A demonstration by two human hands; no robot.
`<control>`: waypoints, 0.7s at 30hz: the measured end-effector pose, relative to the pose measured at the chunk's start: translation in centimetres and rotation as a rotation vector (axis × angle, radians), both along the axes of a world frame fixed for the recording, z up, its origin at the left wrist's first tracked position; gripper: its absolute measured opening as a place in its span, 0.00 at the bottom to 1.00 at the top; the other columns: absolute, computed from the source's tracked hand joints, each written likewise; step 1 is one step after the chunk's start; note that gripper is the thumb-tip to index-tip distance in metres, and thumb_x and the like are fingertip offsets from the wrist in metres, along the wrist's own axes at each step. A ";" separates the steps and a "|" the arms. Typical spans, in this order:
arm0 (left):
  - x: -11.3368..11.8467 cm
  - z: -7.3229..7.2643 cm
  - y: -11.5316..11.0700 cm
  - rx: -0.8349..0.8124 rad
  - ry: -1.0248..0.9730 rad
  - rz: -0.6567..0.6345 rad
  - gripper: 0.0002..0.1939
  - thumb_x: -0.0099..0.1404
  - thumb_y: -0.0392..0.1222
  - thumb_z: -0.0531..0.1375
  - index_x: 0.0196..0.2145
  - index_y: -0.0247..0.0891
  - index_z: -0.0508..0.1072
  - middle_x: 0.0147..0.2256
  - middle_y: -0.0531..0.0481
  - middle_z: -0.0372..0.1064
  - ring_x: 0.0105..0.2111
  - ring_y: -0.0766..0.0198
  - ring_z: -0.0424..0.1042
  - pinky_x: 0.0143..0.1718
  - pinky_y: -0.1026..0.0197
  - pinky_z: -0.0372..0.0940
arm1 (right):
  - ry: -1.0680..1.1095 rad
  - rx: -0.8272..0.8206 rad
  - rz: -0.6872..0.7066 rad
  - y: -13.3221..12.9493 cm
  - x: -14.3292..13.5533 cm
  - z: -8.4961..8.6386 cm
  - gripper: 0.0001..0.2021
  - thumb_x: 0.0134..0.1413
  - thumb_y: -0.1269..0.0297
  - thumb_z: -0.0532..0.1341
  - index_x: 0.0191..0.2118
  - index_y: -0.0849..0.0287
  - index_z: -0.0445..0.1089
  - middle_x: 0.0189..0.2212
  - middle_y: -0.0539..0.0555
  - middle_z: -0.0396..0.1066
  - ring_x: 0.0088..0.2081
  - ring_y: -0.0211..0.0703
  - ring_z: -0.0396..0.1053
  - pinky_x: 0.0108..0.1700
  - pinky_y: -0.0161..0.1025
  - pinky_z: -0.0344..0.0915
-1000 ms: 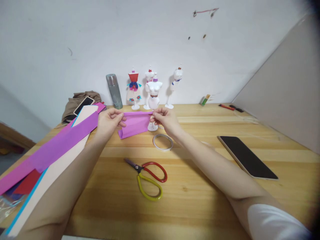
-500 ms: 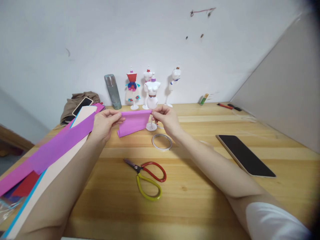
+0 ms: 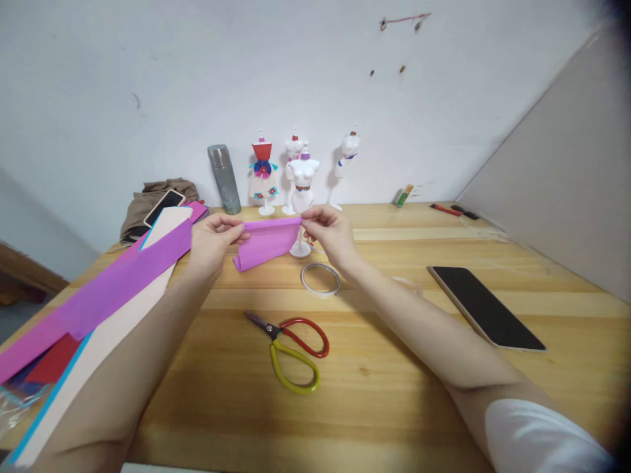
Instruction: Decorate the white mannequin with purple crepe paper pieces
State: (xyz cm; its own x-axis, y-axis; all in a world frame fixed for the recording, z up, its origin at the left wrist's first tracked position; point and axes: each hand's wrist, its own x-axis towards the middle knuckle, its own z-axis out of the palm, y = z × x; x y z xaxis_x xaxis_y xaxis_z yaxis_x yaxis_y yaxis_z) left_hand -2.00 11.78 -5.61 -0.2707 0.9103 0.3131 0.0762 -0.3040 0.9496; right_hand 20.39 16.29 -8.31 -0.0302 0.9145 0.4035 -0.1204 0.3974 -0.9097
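Note:
Between my hands a piece of purple crepe paper (image 3: pixel 269 244) is stretched by its folded top edge, its lower part hanging down. My left hand (image 3: pixel 215 242) pinches the left end of that edge. At the other end my right hand (image 3: pixel 329 235) pinches the corner between thumb and fingers. Just behind the paper stands a small white mannequin (image 3: pixel 303 174) with a purple neck band and a brown waist band; the paper partly hides its stand. A roll of narrow tape (image 3: pixel 320 280) lies below my right hand. Closer to me rest scissors (image 3: pixel 290 351) with one red and one yellow handle.
Behind are a dressed mannequin (image 3: pixel 262 167), more small mannequins and a grey flask (image 3: pixel 224 180). Paper strips (image 3: pixel 123 282) lie under my left arm, near a phone (image 3: pixel 164 208) on brown cloth (image 3: pixel 133 210). A black-screened tablet (image 3: pixel 486 309) lies right, a red pen (image 3: pixel 446 209) beyond it.
The whole view has shifted slightly. Both hands keep their pinch on the purple paper, which hangs almost the same as before.

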 end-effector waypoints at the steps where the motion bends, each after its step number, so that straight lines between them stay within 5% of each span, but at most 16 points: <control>1: 0.0 -0.2 0.1 0.020 0.023 0.007 0.12 0.47 0.41 0.70 0.28 0.36 0.73 0.23 0.51 0.75 0.25 0.60 0.78 0.33 0.57 0.75 | -0.004 0.008 -0.002 0.0 0.0 0.0 0.08 0.42 0.62 0.66 0.31 0.56 0.71 0.22 0.47 0.70 0.23 0.37 0.67 0.25 0.37 0.64; 10: -1.0 -1.8 0.7 0.314 0.420 0.157 0.08 0.58 0.40 0.65 0.36 0.39 0.82 0.34 0.48 0.80 0.37 0.58 0.78 0.45 0.54 0.72 | -0.036 0.053 -0.059 0.1 0.3 -0.1 0.08 0.45 0.60 0.66 0.34 0.55 0.75 0.26 0.50 0.74 0.26 0.39 0.69 0.29 0.39 0.66; 21: -1.2 -1.1 -0.1 0.392 0.717 0.239 0.07 0.64 0.41 0.62 0.37 0.42 0.81 0.37 0.49 0.80 0.40 0.57 0.77 0.47 0.56 0.69 | -0.173 0.266 -0.155 1.0 0.5 -1.5 0.07 0.52 0.64 0.63 0.37 0.53 0.78 0.34 0.52 0.76 0.36 0.44 0.73 0.40 0.44 0.72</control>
State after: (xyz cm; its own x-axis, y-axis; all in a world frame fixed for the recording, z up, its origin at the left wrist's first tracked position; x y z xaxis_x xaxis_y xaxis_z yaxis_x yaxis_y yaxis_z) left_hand -3.18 11.64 -6.67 -0.0572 0.6438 0.7631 0.7232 -0.5002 0.4762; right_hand 20.92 17.29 -9.80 0.0125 0.7768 0.6297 0.1070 0.6251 -0.7732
